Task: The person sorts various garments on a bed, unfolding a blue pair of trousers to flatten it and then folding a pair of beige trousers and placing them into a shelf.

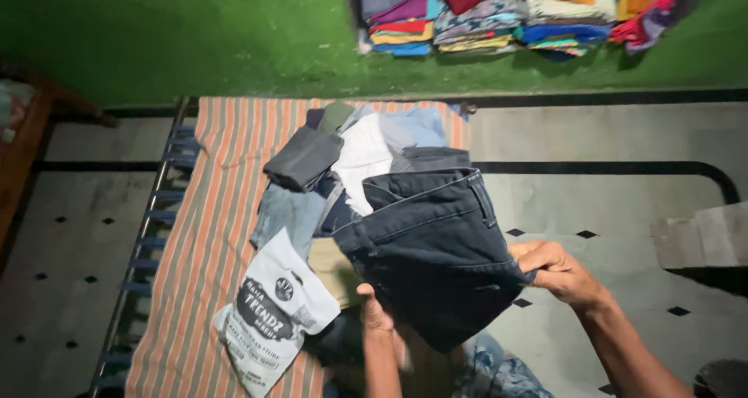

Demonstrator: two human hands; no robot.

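Head camera, looking down over a narrow cot covered by a striped sheet [210, 234] in orange, white and grey. The cot stands on a pale tiled floor [623, 203] set with small dark diamonds.

Both hands hold up a pair of dark jeans [432, 246] over the near end of the cot. The left hand [372, 308] grips the lower edge from beneath, thumb showing and fingers closed on the cloth. The right hand [557, 272] pinches the right-hand edge, fingers curled tight around a fold. The waistband points away from the viewer, and the jeans appear doubled over, though the dim light makes the fold hard to confirm.

Behind the jeans lies a loose heap of clothes [351, 152], grey, white and pale blue, not yet folded. A white plastic shopping bag [273, 312] with dark printing lies on the sheet, just left of the left hand.

Against the green wall [195, 31] at the top, stacks of folded clothes [514, 12] in many colours sit in neat piles. Judging by this, much folding is done, with the heap on the cot left.
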